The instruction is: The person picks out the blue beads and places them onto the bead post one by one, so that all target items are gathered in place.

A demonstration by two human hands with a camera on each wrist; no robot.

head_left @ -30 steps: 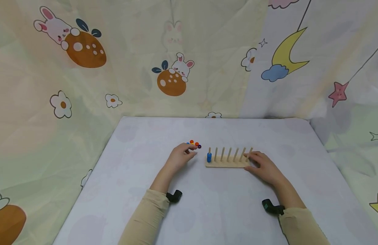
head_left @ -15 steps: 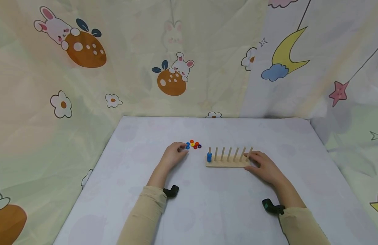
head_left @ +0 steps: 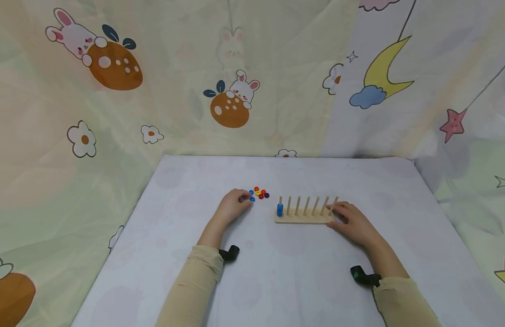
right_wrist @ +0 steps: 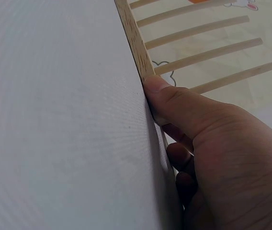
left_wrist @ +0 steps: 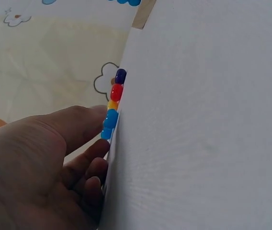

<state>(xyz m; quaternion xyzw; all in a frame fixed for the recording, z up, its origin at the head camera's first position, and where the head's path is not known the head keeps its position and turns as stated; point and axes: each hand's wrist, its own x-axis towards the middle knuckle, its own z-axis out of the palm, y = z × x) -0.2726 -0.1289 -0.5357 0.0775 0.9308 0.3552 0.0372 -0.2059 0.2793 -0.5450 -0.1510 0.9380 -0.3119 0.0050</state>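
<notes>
My left hand [head_left: 232, 204] reaches the left side of a small group of beads, thumb and forefinger apart. A blue bead [head_left: 252, 199] lies right at its fingertips; in the left wrist view, the blue beads [left_wrist: 110, 119] show just beyond the thumb and forefinger. The right hand [head_left: 352, 221] grips the right end of a wooden peg board [head_left: 303, 220], its thumb [right_wrist: 156, 85] against the front edge and the other fingers behind. Blue beads [head_left: 279, 210] are stacked on the leftmost peg; the other pegs are bare.
Beside the blue ones lie red-orange beads [head_left: 263, 192], a yellow bead [head_left: 257, 193] and a dark purple bead [head_left: 267, 195]. A pale cloth covers the table [head_left: 293, 272]. Behind it hangs a printed curtain [head_left: 285, 91].
My left hand has drawn back leftward from over the beads, uncovering them. One blue bead has shifted slightly right and nearer. The right hand and the peg board stay put.
</notes>
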